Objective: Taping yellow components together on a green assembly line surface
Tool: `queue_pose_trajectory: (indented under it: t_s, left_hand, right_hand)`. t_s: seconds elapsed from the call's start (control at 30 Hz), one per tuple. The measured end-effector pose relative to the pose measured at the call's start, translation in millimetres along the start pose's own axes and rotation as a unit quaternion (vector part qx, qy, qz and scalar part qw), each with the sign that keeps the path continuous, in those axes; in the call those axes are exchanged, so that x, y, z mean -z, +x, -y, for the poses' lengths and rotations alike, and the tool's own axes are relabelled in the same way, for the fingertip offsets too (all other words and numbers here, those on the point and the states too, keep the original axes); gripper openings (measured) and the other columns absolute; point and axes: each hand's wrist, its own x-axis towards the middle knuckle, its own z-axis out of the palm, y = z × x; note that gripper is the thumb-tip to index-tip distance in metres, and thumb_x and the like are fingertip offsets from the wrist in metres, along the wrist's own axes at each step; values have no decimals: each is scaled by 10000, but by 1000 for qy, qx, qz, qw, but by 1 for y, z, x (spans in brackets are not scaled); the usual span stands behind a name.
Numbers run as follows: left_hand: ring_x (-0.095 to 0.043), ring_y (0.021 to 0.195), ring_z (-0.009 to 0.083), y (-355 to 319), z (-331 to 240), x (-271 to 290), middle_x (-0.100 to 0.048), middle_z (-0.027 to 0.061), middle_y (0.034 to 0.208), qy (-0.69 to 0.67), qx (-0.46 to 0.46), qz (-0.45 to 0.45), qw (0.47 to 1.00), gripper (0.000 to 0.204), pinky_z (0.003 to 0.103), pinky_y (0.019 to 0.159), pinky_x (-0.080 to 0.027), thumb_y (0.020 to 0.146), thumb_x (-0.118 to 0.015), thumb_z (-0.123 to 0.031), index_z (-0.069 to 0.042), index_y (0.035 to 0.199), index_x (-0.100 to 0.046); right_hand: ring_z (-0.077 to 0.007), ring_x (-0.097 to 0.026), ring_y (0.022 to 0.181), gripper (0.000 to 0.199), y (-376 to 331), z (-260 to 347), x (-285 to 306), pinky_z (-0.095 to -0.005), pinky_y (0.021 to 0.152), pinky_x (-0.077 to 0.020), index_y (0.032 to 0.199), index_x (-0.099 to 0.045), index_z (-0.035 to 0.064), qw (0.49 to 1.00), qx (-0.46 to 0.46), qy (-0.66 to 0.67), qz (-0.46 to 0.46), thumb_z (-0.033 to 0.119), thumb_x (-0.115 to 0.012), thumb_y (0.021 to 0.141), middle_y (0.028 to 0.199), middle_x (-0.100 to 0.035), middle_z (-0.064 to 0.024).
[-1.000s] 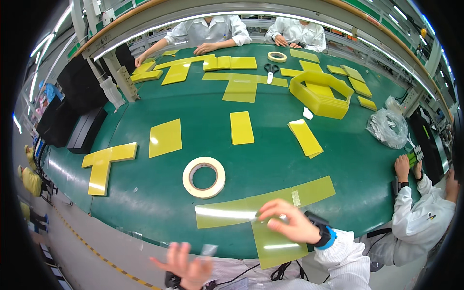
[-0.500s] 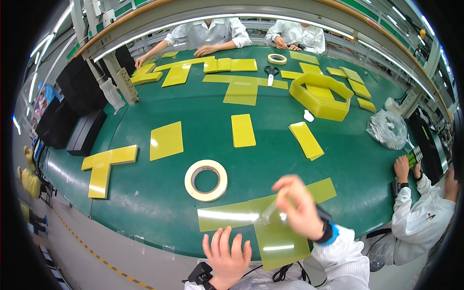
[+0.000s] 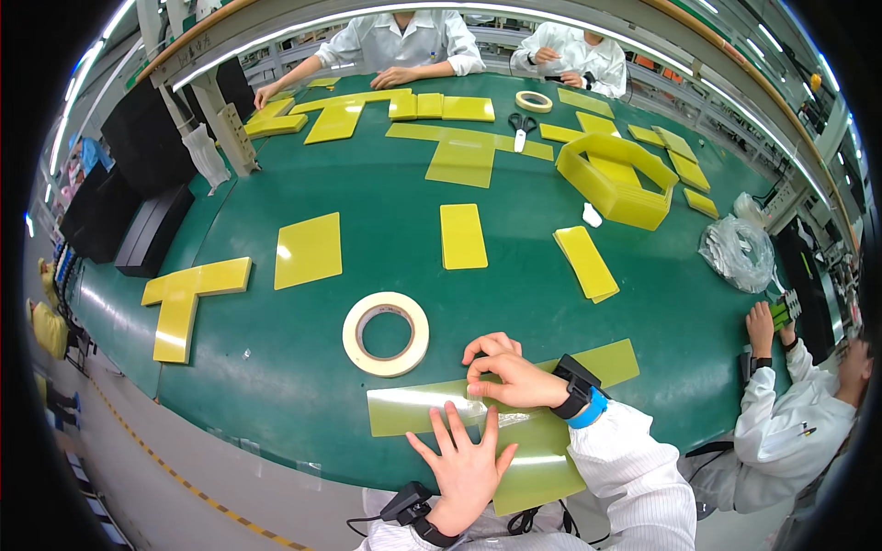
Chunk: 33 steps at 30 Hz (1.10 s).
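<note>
yellow sheets (image 3: 542,450) lie crossed at the table (image 3: 303,386) edge, just below the tape roll (image 3: 386,333) | our left hand (image 3: 467,464) spread flat pins them so they cannot slide | our right hand (image 3: 510,375) pinches clear tape at the joint

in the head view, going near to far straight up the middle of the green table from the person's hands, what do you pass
left hand → right hand on the long yellow strip → tape roll → upright yellow rectangle → scissors → far tape roll
</note>
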Motion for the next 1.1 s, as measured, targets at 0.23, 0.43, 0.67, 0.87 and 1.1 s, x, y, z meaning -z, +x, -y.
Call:
queue_pose_trajectory:
  t_s: [0.23, 0.43, 0.67, 0.87, 1.1]
  left_hand:
    - [-324, 1284, 501, 1, -1, 0, -408, 307, 1338, 3, 1, 10, 1000, 619, 796, 933, -162, 770, -616, -592, -259, 1285, -537]
    - [-333, 1275, 510, 1, -2, 0, -400, 319, 1342, -12, 4, 9, 1000, 626, 783, 960, -120, 758, -637, -563, -237, 1287, -559]
    - [-335, 1274, 508, 2, -2, 0, -405, 317, 1338, -13, 5, 10, 1000, 641, 784, 958, -120, 740, -651, -565, -242, 1286, -561]
    - [-335, 1275, 506, 1, -1, 0, -413, 315, 1333, -11, 6, 8, 1000, 635, 785, 957, -120, 737, -652, -567, -249, 1280, -567]
    - [-337, 1275, 505, 2, -1, -1, -418, 316, 1328, -12, 3, 7, 1000, 620, 788, 953, -117, 741, -649, -566, -244, 1266, -578]
  right_hand:
    - [-249, -375, 1157, 164, 0, -7, -6, -440, 1028, -185, 751, -637, 94, 999, -18, -41, 7, 234, -678, 828, 1093, -512, -39]
    - [-251, -377, 1148, 160, 0, -7, -8, -433, 1004, -202, 740, -636, 91, 998, -10, -65, -5, 224, -686, 815, 1085, -514, -38]
    - [-258, -386, 1127, 150, 0, -7, -10, -426, 969, -227, 735, -626, 95, 996, 0, -83, -18, 213, -693, 799, 1080, -518, -35]
    - [-265, -398, 1124, 136, 0, -7, -13, -427, 967, -240, 728, -614, 98, 994, 11, -100, -32, 187, -702, 781, 1073, -525, -34]
    - [-269, -412, 1131, 154, -5, -4, -12, -422, 974, -247, 707, -600, 102, 993, 19, -108, -43, 188, -714, 763, 1071, -528, -37]
